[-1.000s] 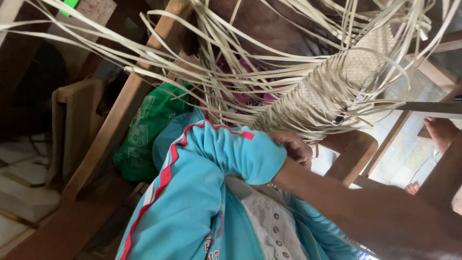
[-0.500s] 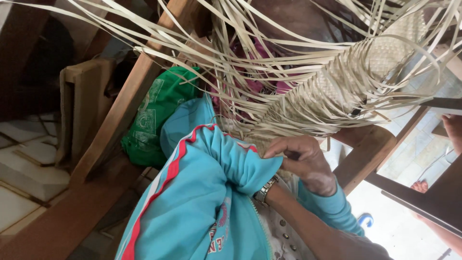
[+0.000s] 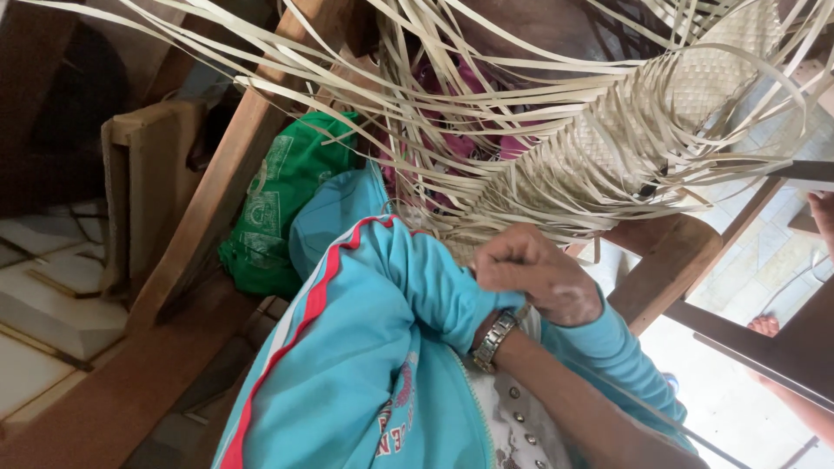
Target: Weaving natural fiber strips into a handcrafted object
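My right hand (image 3: 532,274) is closed in a fist on the bunched cuff of a turquoise jacket sleeve (image 3: 408,287) with a red and white stripe. A metal wristwatch (image 3: 492,340) sits on that wrist, and the bare forearm runs down to the lower right. My left hand does not show; the sleeve covers that arm. Just above the fist hangs a partly woven mat (image 3: 695,78) of pale flat strips, its loose strips (image 3: 486,95) fanning out to the left and over the top of the view.
A green plastic bag (image 3: 278,208) lies against a slanting wooden beam (image 3: 217,208). A wooden plank (image 3: 660,260) is to the right of my fist. Another person's bare foot (image 3: 764,326) rests on pale floor tiles at the right. White tiles (image 3: 43,304) lie at left.
My right hand has gone from pinching the sleeve cuff with its fingers out to a closed fist on it, and has shifted slightly up. The view has drifted a little.
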